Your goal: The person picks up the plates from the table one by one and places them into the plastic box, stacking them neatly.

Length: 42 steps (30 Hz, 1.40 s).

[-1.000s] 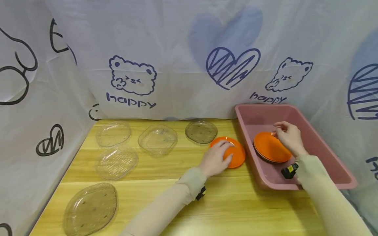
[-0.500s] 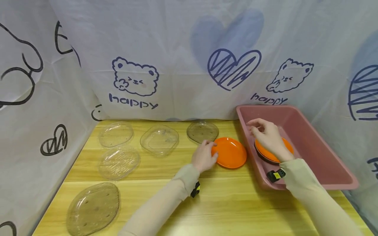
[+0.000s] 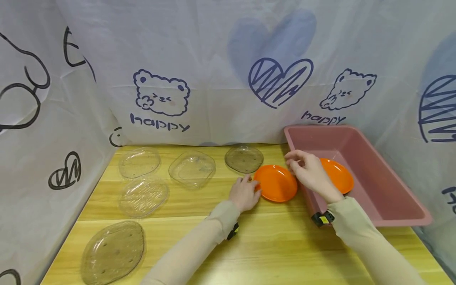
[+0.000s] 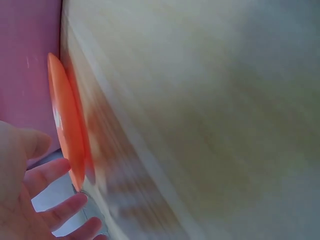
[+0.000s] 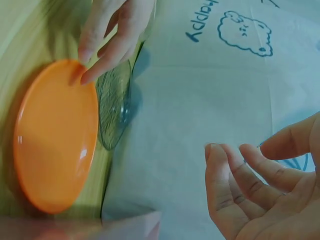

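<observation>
An orange plate sits on the wooden table beside the pink tub. My left hand is at its left edge, with relaxed fingers; in the left wrist view an index fingertip meets the rim while the thumb stands apart. My right hand hovers over the tub's left wall, right of that plate, its fingers loosely bent around nothing. Inside the tub another orange plate is partly hidden behind the right hand.
Clear plastic plates stand on the left and back of the table, among them a squarish one, a ribbed one and a brownish one. A brownish round one lies close behind the orange plate. A printed cloth hangs behind.
My right hand has moved left from above the plate in the tub to the tub's left wall. The left hand has drawn back from over the orange plate to its left rim.
</observation>
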### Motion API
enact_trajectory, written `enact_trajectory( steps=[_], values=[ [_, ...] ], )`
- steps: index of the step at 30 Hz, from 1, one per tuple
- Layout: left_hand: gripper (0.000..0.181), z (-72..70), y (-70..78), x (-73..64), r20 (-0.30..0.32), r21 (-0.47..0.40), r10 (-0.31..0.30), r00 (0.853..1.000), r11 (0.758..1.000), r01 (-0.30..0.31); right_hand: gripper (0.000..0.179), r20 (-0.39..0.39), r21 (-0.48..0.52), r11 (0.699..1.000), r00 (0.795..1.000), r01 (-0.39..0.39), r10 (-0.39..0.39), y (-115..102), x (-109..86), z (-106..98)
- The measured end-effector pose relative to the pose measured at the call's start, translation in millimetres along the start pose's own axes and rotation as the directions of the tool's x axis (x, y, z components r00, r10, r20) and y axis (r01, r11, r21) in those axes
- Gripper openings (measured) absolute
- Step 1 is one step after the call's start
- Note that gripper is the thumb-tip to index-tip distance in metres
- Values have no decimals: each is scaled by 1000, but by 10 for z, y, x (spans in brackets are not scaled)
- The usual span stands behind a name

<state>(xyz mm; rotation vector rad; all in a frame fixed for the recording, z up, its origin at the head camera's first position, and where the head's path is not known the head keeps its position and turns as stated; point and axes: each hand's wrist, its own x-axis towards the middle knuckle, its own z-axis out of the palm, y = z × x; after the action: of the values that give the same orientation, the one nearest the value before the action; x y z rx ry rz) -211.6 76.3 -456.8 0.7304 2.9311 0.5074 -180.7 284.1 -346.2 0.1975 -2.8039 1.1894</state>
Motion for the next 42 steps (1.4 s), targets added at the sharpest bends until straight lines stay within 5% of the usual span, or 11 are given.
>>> enact_trajectory(
  steps=[16,22,29,42],
  values=[
    [41,97,-63,-1,73,-13,-4,997,1000,5,28,47,167,986,999,-1,-7,-125,-142,256],
    [41,91,-135,-30,46,-55,72,996,996,-70,28,39,229,973,999,-11,2,-112,-203,347],
    [38,73,-334,-70,18,-122,140,990,983,-137,26,21,348,938,1000,-5,-2,-92,-234,486],
    [32,-25,-718,-199,-72,-286,52,996,956,-70,30,125,554,820,988,-148,93,37,-183,794]
  ],
)
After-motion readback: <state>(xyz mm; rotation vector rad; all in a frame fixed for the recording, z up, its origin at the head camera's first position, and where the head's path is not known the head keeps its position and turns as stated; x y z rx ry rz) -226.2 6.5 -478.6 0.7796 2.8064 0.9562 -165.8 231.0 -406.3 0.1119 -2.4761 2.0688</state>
